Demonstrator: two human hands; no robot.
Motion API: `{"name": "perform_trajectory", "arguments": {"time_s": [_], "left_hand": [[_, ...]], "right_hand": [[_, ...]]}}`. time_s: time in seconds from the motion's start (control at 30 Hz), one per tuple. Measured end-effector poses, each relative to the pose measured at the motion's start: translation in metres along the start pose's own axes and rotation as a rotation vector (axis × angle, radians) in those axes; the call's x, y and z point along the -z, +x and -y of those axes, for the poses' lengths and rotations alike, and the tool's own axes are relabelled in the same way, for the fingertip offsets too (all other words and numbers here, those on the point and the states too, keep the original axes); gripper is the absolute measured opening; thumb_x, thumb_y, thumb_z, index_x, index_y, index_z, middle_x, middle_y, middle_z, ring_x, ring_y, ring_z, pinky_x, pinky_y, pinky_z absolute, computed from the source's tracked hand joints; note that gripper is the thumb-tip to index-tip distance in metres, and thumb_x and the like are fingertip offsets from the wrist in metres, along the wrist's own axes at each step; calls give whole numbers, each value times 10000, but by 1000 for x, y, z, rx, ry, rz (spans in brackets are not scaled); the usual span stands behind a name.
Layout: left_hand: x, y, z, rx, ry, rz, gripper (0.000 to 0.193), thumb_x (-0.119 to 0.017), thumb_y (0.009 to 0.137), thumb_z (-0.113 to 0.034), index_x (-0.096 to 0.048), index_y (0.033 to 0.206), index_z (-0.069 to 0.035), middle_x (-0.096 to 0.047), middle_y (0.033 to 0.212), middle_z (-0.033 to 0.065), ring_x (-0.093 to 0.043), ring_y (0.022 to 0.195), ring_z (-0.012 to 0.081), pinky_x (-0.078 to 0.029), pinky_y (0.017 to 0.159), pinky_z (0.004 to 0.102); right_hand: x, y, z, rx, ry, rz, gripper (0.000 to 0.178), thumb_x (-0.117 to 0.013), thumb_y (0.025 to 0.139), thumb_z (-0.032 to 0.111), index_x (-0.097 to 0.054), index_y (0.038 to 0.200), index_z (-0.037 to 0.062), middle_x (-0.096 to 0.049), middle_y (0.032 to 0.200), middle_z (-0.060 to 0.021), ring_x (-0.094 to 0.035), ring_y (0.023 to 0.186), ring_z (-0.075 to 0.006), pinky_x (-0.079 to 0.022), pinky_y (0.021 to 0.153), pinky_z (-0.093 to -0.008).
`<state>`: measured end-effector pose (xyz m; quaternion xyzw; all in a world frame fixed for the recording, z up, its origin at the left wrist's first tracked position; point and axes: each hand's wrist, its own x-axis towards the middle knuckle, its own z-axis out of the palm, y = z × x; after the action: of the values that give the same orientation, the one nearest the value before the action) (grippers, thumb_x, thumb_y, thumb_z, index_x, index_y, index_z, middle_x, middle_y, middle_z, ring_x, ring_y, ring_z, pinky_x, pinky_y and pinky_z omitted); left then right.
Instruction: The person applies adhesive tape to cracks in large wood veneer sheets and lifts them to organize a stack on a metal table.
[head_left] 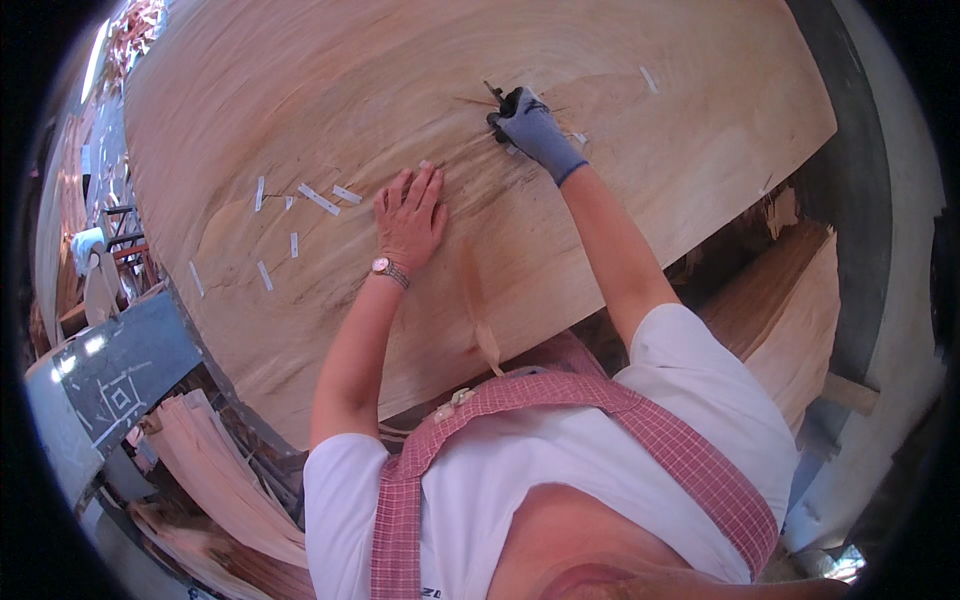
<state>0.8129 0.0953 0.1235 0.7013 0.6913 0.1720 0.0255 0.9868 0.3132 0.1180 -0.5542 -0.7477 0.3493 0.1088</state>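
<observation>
A wide sheet of pale wood veneer (700, 150) lies before me. My bare left hand (412, 215), a watch on its wrist, rests flat on it with fingers stretched out. At its fingertips is a small white piece, perhaps tape. Further right, my right hand (538, 130), in a grey-blue glove with dark fingertips, is closed around a small dark tool (494, 92) with a thin tip; its exact kind is hidden by the fingers. Splits in the wood show around that hand. Short white tape strips (319, 199) dot the left part, and another tape strip (649, 80) lies far right.
A narrow loose veneer strip (480, 305) lies between my forearms and reaches the sheet's near edge. More veneer (780, 310) is stacked below at right. At left stands a blue-grey metal box (130, 365), with torn veneer pieces (220, 465) beneath it.
</observation>
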Motion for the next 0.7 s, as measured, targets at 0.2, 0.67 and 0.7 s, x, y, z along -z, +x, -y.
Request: {"name": "perform_trajectory", "arguments": {"time_s": [0.2, 0.67, 0.7], "left_hand": [[-1, -5, 7, -1, -10, -32, 529, -617, 844, -274, -525, 1355, -172, -479, 1437, -17, -439, 1269, 236, -292, 1046, 437], [6, -12, 15, -179, -206, -232, 528, -628, 833, -334, -555, 1331, -173, -530, 1370, 61, -440, 1288, 267, -285, 1055, 501], [5, -15, 19, -221, -224, -274, 536, -636, 827, -342, -556, 1332, -181, -532, 1363, 66, -443, 1292, 264, -281, 1060, 510]], "right_hand": [[5, -6, 7, -49, -75, 85, 521, -719, 800, 431, -575, 1032, -12, -663, 987, -231, -652, 943, -373, -508, 808, -447], [26, -108, -2, -65, -79, -777, 326, -664, 852, 351, -647, 1028, 77, -654, 987, -173, -627, 940, -360, -497, 787, -466], [20, -140, 4, -113, -78, -886, 317, -681, 843, 341, -662, 1000, 66, -656, 967, -178, -626, 932, -365, -495, 786, -465]]}}
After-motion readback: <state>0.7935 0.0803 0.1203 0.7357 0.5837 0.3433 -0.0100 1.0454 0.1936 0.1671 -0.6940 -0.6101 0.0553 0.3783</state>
